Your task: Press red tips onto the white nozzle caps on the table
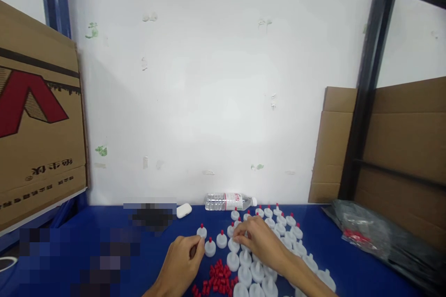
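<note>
My left hand (183, 259) is closed in a pinch just in front of a white nozzle cap with a red tip (201, 232). Whatever is between those fingertips is hidden. My right hand (261, 241) reaches in from the right, thumb and fingers closed at the top of a white nozzle cap (233, 245) whose tip they cover. Two more red-tipped white caps, a nearer one (210, 248) and another (221, 241), stand upright between my hands. A heap of small red tip covers (219, 277) lies below them.
Many white nozzle caps (244, 276) stand on the blue table (296, 287) around my right arm, the back ones red-tipped. A water bottle (228, 202) lies by the wall, near a white case (184, 210). Plastic bags (369, 236) lie right; a carton (42, 116) stands left.
</note>
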The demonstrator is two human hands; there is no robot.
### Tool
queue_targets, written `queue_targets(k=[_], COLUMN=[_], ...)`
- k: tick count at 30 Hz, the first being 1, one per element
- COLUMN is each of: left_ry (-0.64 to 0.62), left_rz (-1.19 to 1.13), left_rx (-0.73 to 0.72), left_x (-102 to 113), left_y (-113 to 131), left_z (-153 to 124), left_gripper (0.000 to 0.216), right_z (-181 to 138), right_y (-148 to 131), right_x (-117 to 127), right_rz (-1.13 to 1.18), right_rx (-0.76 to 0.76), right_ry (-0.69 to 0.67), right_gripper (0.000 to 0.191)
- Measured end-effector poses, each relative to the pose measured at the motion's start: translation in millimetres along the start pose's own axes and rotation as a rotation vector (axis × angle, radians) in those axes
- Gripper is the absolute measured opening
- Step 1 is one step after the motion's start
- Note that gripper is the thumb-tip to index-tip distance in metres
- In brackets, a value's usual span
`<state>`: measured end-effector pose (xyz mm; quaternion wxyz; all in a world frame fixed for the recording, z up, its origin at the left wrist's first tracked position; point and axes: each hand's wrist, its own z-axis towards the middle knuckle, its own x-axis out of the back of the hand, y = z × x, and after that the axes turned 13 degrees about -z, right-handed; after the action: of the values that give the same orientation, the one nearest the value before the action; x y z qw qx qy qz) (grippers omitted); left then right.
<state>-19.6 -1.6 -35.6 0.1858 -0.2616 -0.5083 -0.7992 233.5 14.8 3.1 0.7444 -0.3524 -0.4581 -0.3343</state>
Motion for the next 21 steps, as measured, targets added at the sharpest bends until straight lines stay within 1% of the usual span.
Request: queue_targets(k=[3,6,7,10,12,14,16,21], left_ry=[-0.046,-0.126,-0.165,-0.316,-0.412,-0.479,-0.516,-0.610], left_rz=[-0.018,-0.063,-0.086,-0.173,-0.217,-0.248,-0.267,-0.288], left_rx=[0.018,0.030,0.037,0.086,0.146,0.204,0.239,0.257], left_x=[6,20,26,44,53,57,58,61], left_y=[4,8,9,13,14,15,15,15], left_z=[2,5,6,9,9,8,7,8], left_gripper=[0.046,0.043,0.040,0.019,0.015,0.018,0.019,0.022], right_z=[-4,-8,-10,-14,-15,-17,-18,-21], right_y=[1,7,10,24,34,42,46,42], right_x=[6,15,18,25,26,26,24,22], right_rz=[-0.046,-0.081,-0.093,-0.139,-0.171,-0.197,-0.212,-0.225], right_rx=[0.001,-0.007,-0.013,-0.026,-0.025,-0.016,0.002,0.043], right_ry=[0.009,0.047,0.065,0.115,0.127,0.123,0.108,0.098], right_gripper=[0.015,0.027,0.029,0.032,0.033,0.035,0.037,0.036])
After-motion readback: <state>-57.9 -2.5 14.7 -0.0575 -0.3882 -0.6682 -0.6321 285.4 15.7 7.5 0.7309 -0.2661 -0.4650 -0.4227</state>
